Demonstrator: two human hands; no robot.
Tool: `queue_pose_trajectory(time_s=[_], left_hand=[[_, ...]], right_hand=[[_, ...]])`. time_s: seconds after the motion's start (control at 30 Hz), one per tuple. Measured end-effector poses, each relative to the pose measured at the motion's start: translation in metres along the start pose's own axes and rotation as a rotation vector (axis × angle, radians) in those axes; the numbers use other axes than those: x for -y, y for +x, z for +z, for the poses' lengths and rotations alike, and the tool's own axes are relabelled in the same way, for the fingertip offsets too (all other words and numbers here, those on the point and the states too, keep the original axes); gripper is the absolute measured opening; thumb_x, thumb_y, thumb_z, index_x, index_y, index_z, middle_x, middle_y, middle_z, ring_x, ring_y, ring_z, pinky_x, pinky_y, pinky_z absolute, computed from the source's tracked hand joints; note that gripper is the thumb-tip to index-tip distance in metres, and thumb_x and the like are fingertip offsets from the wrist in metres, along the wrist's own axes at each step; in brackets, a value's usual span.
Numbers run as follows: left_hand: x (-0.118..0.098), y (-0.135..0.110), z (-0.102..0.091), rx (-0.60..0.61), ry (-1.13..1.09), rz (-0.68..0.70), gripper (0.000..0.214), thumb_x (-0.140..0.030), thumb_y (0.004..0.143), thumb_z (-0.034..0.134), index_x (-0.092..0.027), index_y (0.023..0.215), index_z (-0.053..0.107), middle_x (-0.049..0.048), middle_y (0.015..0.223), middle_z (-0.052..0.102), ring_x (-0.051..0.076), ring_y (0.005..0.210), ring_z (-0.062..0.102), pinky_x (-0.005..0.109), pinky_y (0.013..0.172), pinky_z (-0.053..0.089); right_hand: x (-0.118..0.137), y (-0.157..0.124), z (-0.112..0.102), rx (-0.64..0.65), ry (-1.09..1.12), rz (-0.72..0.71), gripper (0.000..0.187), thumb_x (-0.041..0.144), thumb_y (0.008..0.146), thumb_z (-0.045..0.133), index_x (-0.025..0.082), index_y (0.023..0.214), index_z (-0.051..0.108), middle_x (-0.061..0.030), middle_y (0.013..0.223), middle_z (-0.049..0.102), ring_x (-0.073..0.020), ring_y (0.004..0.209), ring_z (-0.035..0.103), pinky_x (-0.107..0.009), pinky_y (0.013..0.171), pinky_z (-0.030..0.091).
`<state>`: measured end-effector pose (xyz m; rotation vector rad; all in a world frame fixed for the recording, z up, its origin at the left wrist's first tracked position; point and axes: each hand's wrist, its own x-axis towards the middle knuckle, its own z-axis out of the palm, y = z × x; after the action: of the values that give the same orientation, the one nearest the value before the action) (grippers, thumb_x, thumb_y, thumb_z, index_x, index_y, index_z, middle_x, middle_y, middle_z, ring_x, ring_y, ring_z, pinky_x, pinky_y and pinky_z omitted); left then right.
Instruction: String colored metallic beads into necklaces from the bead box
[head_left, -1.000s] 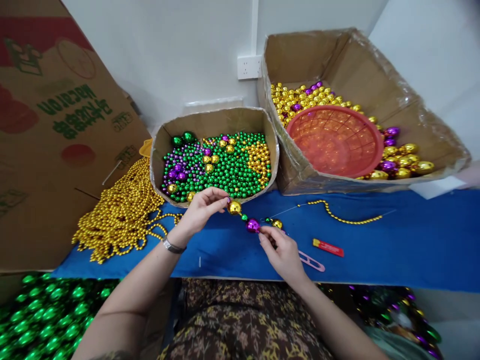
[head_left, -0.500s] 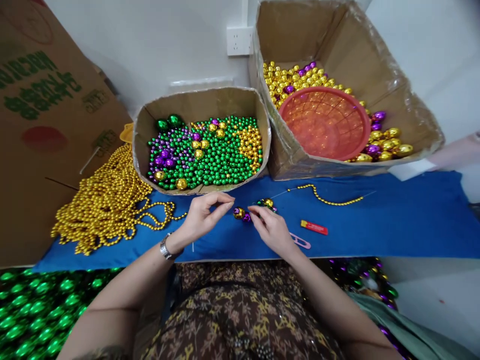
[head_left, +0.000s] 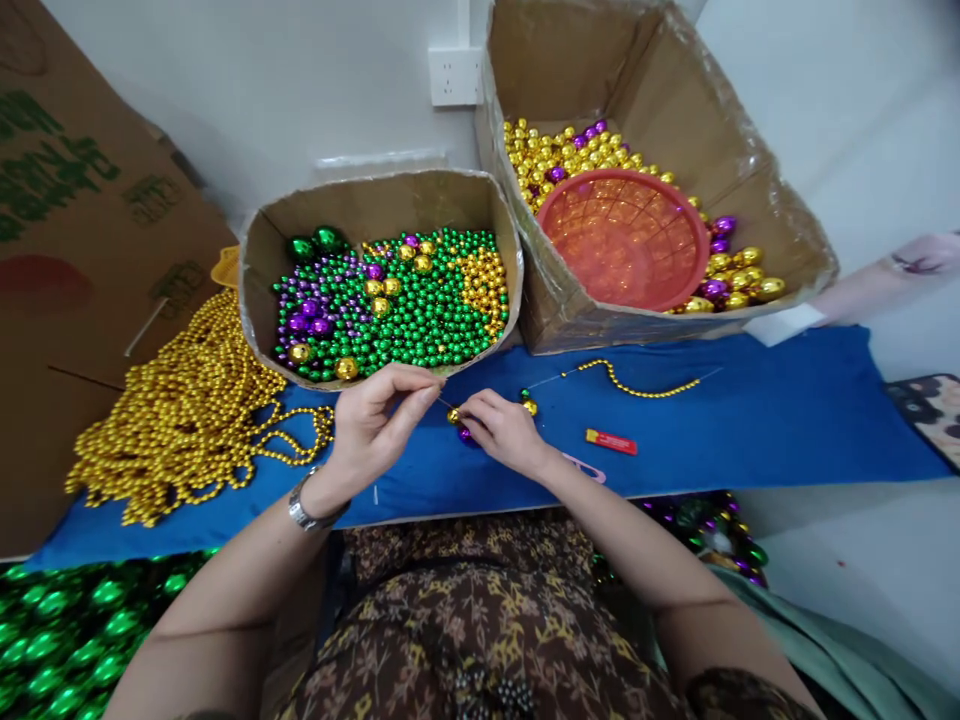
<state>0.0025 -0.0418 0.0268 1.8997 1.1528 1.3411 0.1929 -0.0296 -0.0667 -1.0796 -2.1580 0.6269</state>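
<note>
Thumb and forefinger of my left hand (head_left: pixel 384 425) pinch a thin thread that runs down to the right to a gold bead (head_left: pixel 453 414). My right hand (head_left: pixel 504 432) is closed at that bead, gripping the bead string; its fingertips hide part of it. A purple bead (head_left: pixel 465 435) hangs just below those fingers. Beyond my right hand, a larger gold bead (head_left: pixel 530 408) and a green bead (head_left: pixel 525 394) lie on the blue cloth (head_left: pixel 772 420). From there the thread leads to a row of small gold beads (head_left: pixel 637 388).
A cardboard box (head_left: pixel 259 290) of mixed beads stands behind my hands. To its right, a larger box (head_left: pixel 570 325) holds gold and purple beads and a red basket (head_left: pixel 622 240). Gold bead strands (head_left: pixel 187 410) heap at left. A red lighter (head_left: pixel 611 441) and pink clip (head_left: pixel 585 467) lie right.
My right hand has moved left to the gold bead beside my left hand. A thread now shows taut between the left fingertips and the bead. The whole view has shifted slightly.
</note>
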Motion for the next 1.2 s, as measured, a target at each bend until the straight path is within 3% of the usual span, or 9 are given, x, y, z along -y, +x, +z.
queue_pose_trajectory(time_s=[0.13,0.3,0.43,0.57,0.67,0.77,0.87,1.0,1.2], left_hand=[[-0.001,0.000,-0.005,-0.021,-0.014,0.021,0.005,-0.019,0.087,0.063,-0.019,0.089,0.068,0.0026,0.088,0.072,0.012,0.077,0.067,0.024,0.069,0.054],[0.010,-0.006,0.000,-0.124,-0.165,-0.077,0.016,-0.024,0.088,0.062,-0.020,0.103,0.066,0.0052,0.101,0.071,0.011,0.077,0.066,0.023,0.067,0.055],[0.031,-0.017,0.025,0.220,-0.370,-0.364,0.049,-0.027,0.078,0.072,-0.024,0.124,0.056,0.0078,0.118,0.064,0.011,0.070,0.065,0.020,0.055,0.052],[0.046,-0.017,0.052,0.509,-0.464,-0.514,0.034,-0.033,0.077,0.072,-0.019,0.106,0.060,0.0021,0.082,0.066,0.012,0.056,0.062,0.020,0.046,0.048],[0.049,-0.010,0.062,0.534,-0.416,-0.465,0.022,-0.037,0.083,0.066,-0.017,0.091,0.061,0.0005,0.068,0.062,0.012,0.051,0.060,0.021,0.045,0.045],[0.052,-0.005,0.062,0.507,-0.219,-0.268,0.016,-0.032,0.086,0.062,-0.020,0.094,0.067,0.0049,0.088,0.068,0.015,0.066,0.065,0.025,0.060,0.051],[0.069,-0.009,0.057,0.442,0.013,-0.095,0.018,-0.025,0.088,0.058,-0.024,0.101,0.070,0.0074,0.108,0.068,0.020,0.098,0.065,0.031,0.089,0.050],[0.103,-0.027,0.048,0.441,0.255,-0.103,0.027,-0.022,0.089,0.053,-0.023,0.112,0.067,0.0120,0.124,0.064,0.025,0.114,0.062,0.040,0.100,0.046],[0.082,-0.029,0.005,0.581,0.236,-0.094,0.045,-0.025,0.082,0.064,-0.022,0.127,0.061,0.0127,0.132,0.060,0.026,0.110,0.064,0.038,0.094,0.050]], right_hand=[[0.002,0.003,0.003,-0.014,0.167,-0.039,0.020,0.026,0.096,0.049,0.020,0.108,0.064,-0.0069,0.106,0.068,-0.0159,0.101,0.064,-0.030,0.091,0.050],[0.015,0.008,-0.010,0.039,0.278,0.042,0.022,0.027,0.099,0.043,0.019,0.092,0.062,-0.0012,0.084,0.069,-0.0108,0.073,0.066,-0.021,0.070,0.050],[0.018,0.016,-0.029,0.018,0.383,0.123,0.019,0.028,0.098,0.043,0.018,0.096,0.059,0.0016,0.079,0.069,-0.0066,0.058,0.061,-0.018,0.059,0.046],[0.022,0.026,-0.044,0.031,0.358,0.104,0.020,0.029,0.097,0.044,0.018,0.095,0.060,0.0023,0.076,0.067,-0.0062,0.058,0.059,-0.017,0.057,0.044],[0.028,0.029,-0.056,0.009,0.299,0.102,0.019,0.027,0.096,0.045,0.018,0.091,0.060,0.0032,0.072,0.064,-0.0064,0.059,0.057,-0.017,0.057,0.043],[0.036,0.023,-0.080,-0.115,0.376,0.124,0.020,0.031,0.097,0.045,0.018,0.090,0.059,0.0047,0.067,0.058,-0.0059,0.057,0.055,-0.018,0.056,0.044],[0.046,0.013,-0.117,-0.383,0.522,0.096,0.019,0.034,0.097,0.047,0.021,0.091,0.059,0.0065,0.064,0.052,-0.0045,0.052,0.052,-0.017,0.052,0.043],[0.063,-0.001,-0.158,-0.741,0.667,-0.019,0.011,0.032,0.094,0.056,0.024,0.089,0.061,0.0069,0.060,0.046,-0.0043,0.050,0.047,-0.018,0.048,0.039],[0.056,-0.021,-0.140,-0.680,0.791,0.077,0.011,0.036,0.087,0.067,0.026,0.092,0.066,0.0050,0.052,0.046,-0.0094,0.043,0.045,-0.024,0.041,0.039]])
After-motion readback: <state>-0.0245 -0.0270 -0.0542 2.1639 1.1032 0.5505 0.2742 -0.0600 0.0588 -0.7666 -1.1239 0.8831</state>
